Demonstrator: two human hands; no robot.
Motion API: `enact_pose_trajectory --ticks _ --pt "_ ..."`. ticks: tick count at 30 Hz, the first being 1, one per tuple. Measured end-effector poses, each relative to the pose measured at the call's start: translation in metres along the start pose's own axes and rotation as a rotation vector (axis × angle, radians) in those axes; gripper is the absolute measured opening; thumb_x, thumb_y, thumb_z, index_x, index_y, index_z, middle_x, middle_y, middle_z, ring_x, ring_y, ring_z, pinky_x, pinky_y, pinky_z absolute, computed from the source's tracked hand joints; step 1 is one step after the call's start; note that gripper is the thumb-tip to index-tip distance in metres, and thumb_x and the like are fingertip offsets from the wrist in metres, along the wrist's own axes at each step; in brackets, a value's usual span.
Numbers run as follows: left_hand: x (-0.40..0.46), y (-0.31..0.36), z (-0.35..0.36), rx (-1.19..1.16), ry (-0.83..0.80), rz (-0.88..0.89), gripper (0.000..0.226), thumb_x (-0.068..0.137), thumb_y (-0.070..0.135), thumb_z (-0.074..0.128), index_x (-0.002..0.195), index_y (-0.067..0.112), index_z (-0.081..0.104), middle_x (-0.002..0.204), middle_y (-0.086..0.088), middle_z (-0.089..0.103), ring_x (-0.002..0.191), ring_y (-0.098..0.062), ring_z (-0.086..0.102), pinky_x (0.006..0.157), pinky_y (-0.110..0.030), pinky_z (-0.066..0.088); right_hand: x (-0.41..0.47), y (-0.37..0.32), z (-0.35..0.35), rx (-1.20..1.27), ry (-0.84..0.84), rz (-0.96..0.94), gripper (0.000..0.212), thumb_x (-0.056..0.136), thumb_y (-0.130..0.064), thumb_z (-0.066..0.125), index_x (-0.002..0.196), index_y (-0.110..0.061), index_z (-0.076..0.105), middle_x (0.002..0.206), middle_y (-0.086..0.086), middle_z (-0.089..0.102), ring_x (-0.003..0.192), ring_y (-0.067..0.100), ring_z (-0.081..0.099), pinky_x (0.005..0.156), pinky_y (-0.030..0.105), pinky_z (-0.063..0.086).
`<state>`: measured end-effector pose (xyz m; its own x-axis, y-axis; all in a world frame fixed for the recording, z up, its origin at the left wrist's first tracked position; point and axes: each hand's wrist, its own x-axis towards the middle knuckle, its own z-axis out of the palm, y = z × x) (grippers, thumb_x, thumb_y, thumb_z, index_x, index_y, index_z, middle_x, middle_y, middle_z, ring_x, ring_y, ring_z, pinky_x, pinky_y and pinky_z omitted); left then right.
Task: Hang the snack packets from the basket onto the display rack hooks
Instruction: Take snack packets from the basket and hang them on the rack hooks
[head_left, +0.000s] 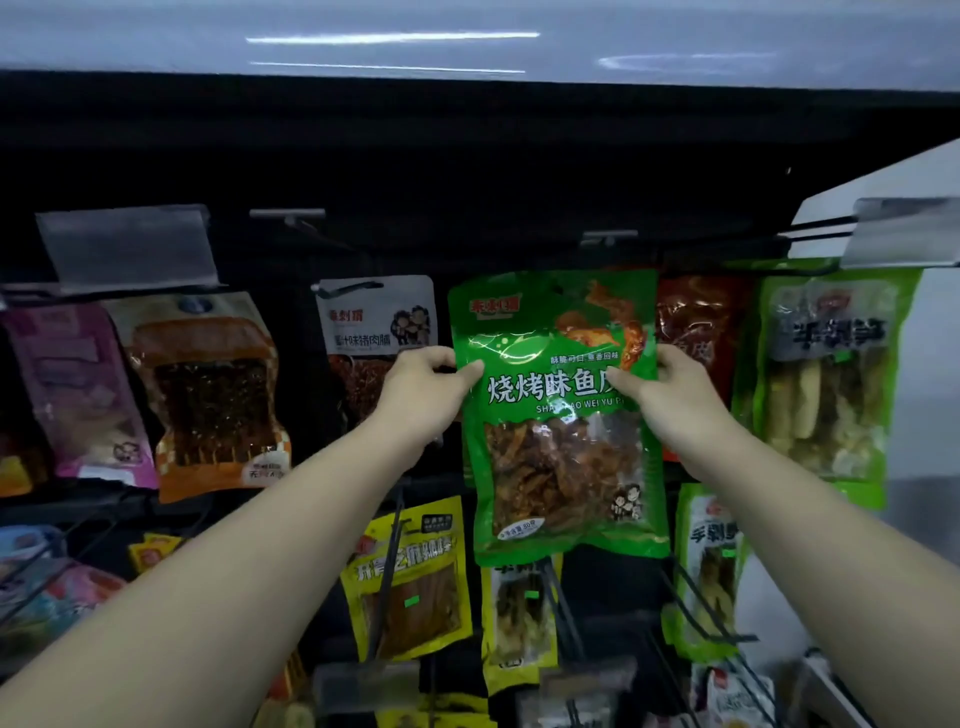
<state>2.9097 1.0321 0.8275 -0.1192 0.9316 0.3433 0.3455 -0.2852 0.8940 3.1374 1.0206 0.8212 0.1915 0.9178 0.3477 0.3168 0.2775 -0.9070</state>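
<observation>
While both hands pinch green packet (558, 415) edges | left grip (415, 387), right grip (670, 392) clamped | neighbours crowd sides

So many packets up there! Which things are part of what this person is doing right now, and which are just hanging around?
Part of the job:
- green snack packet, held up at the rack
- left hand, pinching its left edge
- right hand, pinching its right edge
- hook above the packet

Just hanging around:
- white packet
- orange packet
- pink packet
- yellow packet
- red packet behind the green one
</observation>
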Motion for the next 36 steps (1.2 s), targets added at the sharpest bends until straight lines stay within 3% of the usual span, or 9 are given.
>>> enact_pose_trajectory --ticks 3,5,7,9,12,17,22,29,36 --pt "0.033 -0.012 0.01 0.055 0.081 -0.011 0.047 0.068 0.047 0.068 0.105 0.019 0.073 0.101 -0.001 0.074 0.089 -0.026 0.071 0.081 -0.045 0.059 0.03 0.007 0.013 -0.068 0.031 0.03 0.06 0.088 -0.032 0.066 0.138 -0.009 0.041 0.13 0.0 0.053 0.118 0.02 0.051 0.105 0.042 0.039" --pt "0.052 -0.019 0.016 0.056 0.1 -0.025 0.052 0.064 0.05 0.067 0.107 0.021 0.072 0.102 -0.002 0.073 0.089 -0.026 0.07 0.081 -0.044 0.059 0.048 0.014 0.02 -0.108 0.052 0.059 0.046 0.088 -0.031 0.065 0.123 -0.004 0.05 0.11 0.003 0.056 0.099 0.021 0.054 0.09 0.036 0.045" --pt "0.064 -0.021 0.02 0.14 0.104 -0.042 0.047 0.079 0.047 0.068 0.116 0.018 0.066 0.109 -0.004 0.07 0.095 -0.027 0.068 0.087 -0.038 0.056 0.063 0.019 0.027 -0.155 0.074 0.091 0.025 0.088 -0.025 0.064 0.095 -0.003 0.056 0.081 0.008 0.057 0.073 0.023 0.055 0.071 0.033 0.047" --pt "0.076 -0.026 0.024 0.297 0.127 -0.016 0.039 0.091 0.042 0.061 0.12 0.015 0.064 0.11 -0.005 0.067 0.102 -0.026 0.065 0.088 -0.031 0.052 0.073 0.025 0.033 -0.183 0.095 0.096 0.021 0.088 -0.02 0.064 0.084 0.0 0.058 0.076 0.012 0.06 0.07 0.027 0.06 0.066 0.034 0.051" --pt "0.081 -0.031 0.027 0.406 0.17 0.058 0.035 0.093 0.045 0.055 0.111 0.017 0.065 0.106 -0.005 0.07 0.097 -0.027 0.066 0.082 -0.033 0.054 0.078 0.029 0.04 -0.177 0.115 0.099 0.02 0.087 -0.02 0.065 0.097 -0.004 0.058 0.098 0.014 0.065 0.09 0.033 0.063 0.083 0.044 0.055" --pt "0.057 -0.037 0.011 0.479 0.142 0.004 0.042 0.085 0.058 0.057 0.108 0.024 0.064 0.098 -0.001 0.07 0.091 -0.026 0.067 0.08 -0.037 0.057 0.051 0.027 0.039 -0.247 0.172 0.066 0.052 0.089 -0.032 0.065 0.126 -0.003 0.043 0.123 0.014 0.054 0.115 0.035 0.053 0.098 0.039 0.043" --pt "-0.008 -0.031 -0.039 0.65 0.115 0.167 0.027 0.088 0.053 0.056 0.105 0.033 0.064 0.091 0.018 0.069 0.096 -0.014 0.064 0.077 -0.029 0.053 -0.006 0.012 0.045 -0.531 0.365 -0.323 0.053 0.085 -0.018 0.067 0.128 0.002 0.043 0.13 0.023 0.042 0.123 0.037 0.037 0.104 0.043 0.029" --pt "-0.122 -0.07 -0.165 1.109 0.062 0.356 0.033 0.091 0.059 0.044 0.105 0.035 0.061 0.098 0.004 0.072 0.096 -0.027 0.067 0.07 -0.033 0.05 -0.129 -0.04 0.143 -0.915 -0.197 -0.745 0.024 0.089 -0.027 0.059 0.103 -0.007 0.063 0.098 0.015 0.061 0.097 0.036 0.057 0.08 0.042 0.049" --pt "-0.256 -0.166 -0.32 1.224 -0.059 0.139 0.036 0.094 0.055 0.042 0.105 0.027 0.063 0.094 -0.002 0.071 0.091 -0.03 0.067 0.059 -0.031 0.037 -0.292 -0.064 0.319 -0.844 -0.627 -0.967 0.028 0.093 -0.033 0.049 0.101 -0.01 0.061 0.097 0.01 0.062 0.098 0.033 0.059 0.075 0.039 0.049"
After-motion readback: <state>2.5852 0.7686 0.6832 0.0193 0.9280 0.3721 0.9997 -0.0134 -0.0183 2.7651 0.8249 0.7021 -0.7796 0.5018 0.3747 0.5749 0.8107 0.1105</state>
